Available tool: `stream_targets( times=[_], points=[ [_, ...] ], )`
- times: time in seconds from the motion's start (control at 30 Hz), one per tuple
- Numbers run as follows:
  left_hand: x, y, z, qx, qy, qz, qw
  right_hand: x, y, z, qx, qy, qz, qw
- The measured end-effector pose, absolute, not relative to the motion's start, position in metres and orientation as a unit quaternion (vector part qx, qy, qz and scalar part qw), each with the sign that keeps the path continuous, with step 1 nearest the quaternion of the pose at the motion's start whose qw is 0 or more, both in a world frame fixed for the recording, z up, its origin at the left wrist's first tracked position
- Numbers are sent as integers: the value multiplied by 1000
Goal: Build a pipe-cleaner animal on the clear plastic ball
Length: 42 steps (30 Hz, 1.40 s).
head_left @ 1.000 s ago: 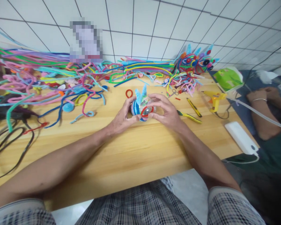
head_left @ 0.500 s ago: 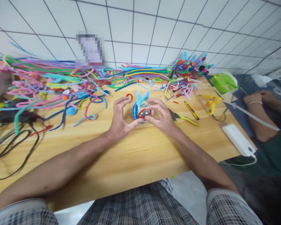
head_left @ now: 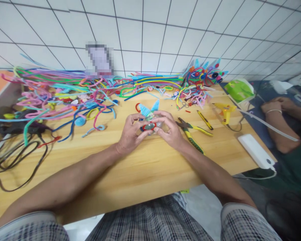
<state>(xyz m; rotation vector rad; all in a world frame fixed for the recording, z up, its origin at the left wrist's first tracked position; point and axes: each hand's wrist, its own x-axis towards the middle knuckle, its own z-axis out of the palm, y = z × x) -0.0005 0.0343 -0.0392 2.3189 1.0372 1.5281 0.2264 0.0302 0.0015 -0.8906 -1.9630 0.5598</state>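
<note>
Between my hands is a small craft head (head_left: pixel 149 127) with a clear, shiny body, two light-blue fuzzy ears (head_left: pixel 145 110) on top and a red-rimmed oval eye on the side facing me. My left hand (head_left: pixel 130 132) grips its left side, thumb low and fingers bent over the top. On the other side, my right hand (head_left: pixel 171 131) pinches it with the thumb near the red rim and the fingers above. Much of the head is covered by my fingers. Just behind it lies a red pipe-cleaner ring (head_left: pixel 137 107).
Pliers (head_left: pixel 188 131), a yellow utility knife (head_left: pixel 205 119), scissors (head_left: pixel 184 105) and a yellow glue gun (head_left: pixel 225 112) lie to the right. Colourful pipe cleaners (head_left: pixel 40 97) heap at the left and back. Finished-looking heads (head_left: pixel 203 74) stand behind. A co-worker's arm (head_left: pixel 278 122) rests at far right.
My left hand has closed in on the craft head, its fingers now over the top. The head has turned, its ears showing wider apart. My right hand has shifted left, uncovering more of the pliers.
</note>
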Motion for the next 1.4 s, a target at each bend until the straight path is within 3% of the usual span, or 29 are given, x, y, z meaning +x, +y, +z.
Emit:
stream_targets(
  times=[0.5, 0.8, 1.4],
  points=[
    [4, 31, -31, 769, 334, 531, 125, 227, 36, -7, -440, -627, 375, 522],
    [3, 30, -26, 787, 318, 524, 74, 208, 25, -13, -440, -602, 377, 549],
    [4, 33, -29, 808, 285, 509, 77, 206, 23, -8, -450, -576, 399, 553]
  ],
)
